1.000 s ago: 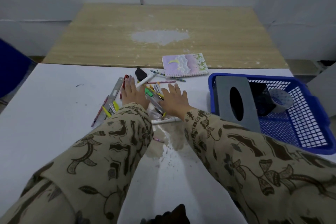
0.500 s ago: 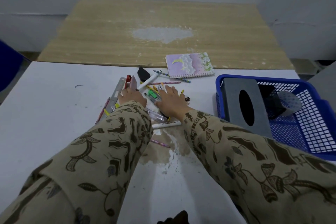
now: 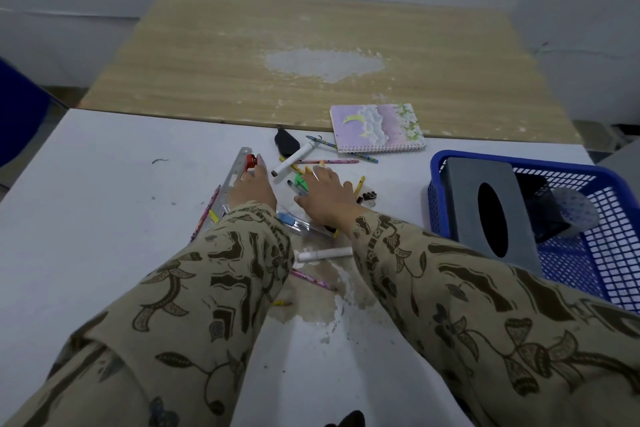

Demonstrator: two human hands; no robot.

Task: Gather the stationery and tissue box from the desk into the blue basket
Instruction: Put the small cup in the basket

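A scatter of pens, pencils and markers lies mid-desk. My left hand (image 3: 252, 185) rests flat on its left side, next to a metal ruler (image 3: 234, 180) and a red item (image 3: 251, 160). My right hand (image 3: 327, 192) lies palm down over the pile's right side, fingers spread near a green marker (image 3: 300, 181). A white marker (image 3: 294, 159) and a black object (image 3: 284, 142) lie beyond my fingers. A purple spiral notebook (image 3: 377, 127) sits further back. The blue basket (image 3: 606, 253) at the right holds the grey tissue box (image 3: 491, 215), a tape roll (image 3: 575, 211) and something dark.
A white marker (image 3: 325, 254) and a pink pencil (image 3: 313, 279) lie near my forearms on a worn, stained patch of the white desk (image 3: 104, 218). Black binder clips (image 3: 367, 197) sit right of my right hand. A wooden table (image 3: 242, 62) abuts the far edge.
Both hands have spread slightly apart across the pile and the pens beneath them have shifted. The view has tipped, so the basket sits lower right.
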